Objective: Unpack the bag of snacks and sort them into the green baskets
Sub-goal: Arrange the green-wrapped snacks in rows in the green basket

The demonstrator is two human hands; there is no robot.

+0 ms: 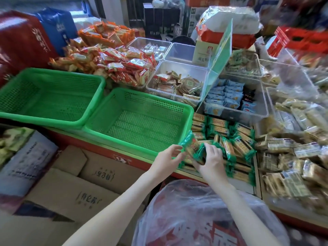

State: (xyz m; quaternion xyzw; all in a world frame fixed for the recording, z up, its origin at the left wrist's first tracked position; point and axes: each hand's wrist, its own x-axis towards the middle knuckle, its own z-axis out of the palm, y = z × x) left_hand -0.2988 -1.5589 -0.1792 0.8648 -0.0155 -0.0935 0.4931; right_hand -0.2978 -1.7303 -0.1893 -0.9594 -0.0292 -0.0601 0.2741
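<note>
**Operator:** Both hands meet at one spot. My left hand point(169, 157) pinches the near end of a green packet point(190, 144) between thumb and fingertips. My right hand point(213, 162) is curled round a bunch of packets point(199, 153) of the same kind, touching the one on the left.

**Supervisor:** Where's the rest?

**Operator:** There's a heap point(239, 144) of green packets just beyond and to the right of my right hand. The plastic bag point(195, 210) lies below my wrists, with something red inside.

**Supervisor:** And the baskets?

**Operator:** The nearer green basket point(150, 103) is ahead and left of my left hand, and its corner is just beside the pinched packet. The second green basket point(49, 96) is further left. I see nothing in either.

**Supervisor:** So which step is this?

**Operator:** I'd say sorting has barely begun and I'm gathering a handful. Next I need to carry it left over the near rim and let go low inside. The wrappers look slick, so the bunch needs a firm grip or one may slide out.
</note>
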